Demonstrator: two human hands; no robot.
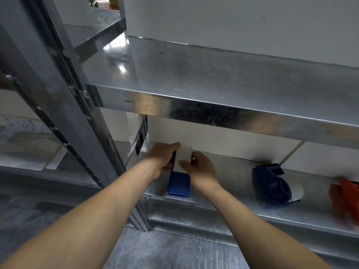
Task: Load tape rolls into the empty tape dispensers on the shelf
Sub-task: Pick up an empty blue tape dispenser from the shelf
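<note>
Seemingly early on, both hands' fingers (183, 163) clamp a blue box (179, 183) on the shelf (233, 175), while the blue dispenser (272, 184) nearby waits unloaded.

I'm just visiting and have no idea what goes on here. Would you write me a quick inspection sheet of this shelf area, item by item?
Surface: galvanised metal shelf, shiny and scuffed, with another metal shelf level above it.
Job's things: blue tape dispenser with a white panel, held at the shelf's left end; second dark blue tape dispenser resting to its right; no tape roll clearly seen.
Clutter: blurred orange object at the right edge, too blurred to identify.
Hands: left hand and right hand both grip the held dispenser.
Cables: nothing seen.
Surroundings: white wall behind, grey floor below, neighbouring metal rack on the left.
</note>
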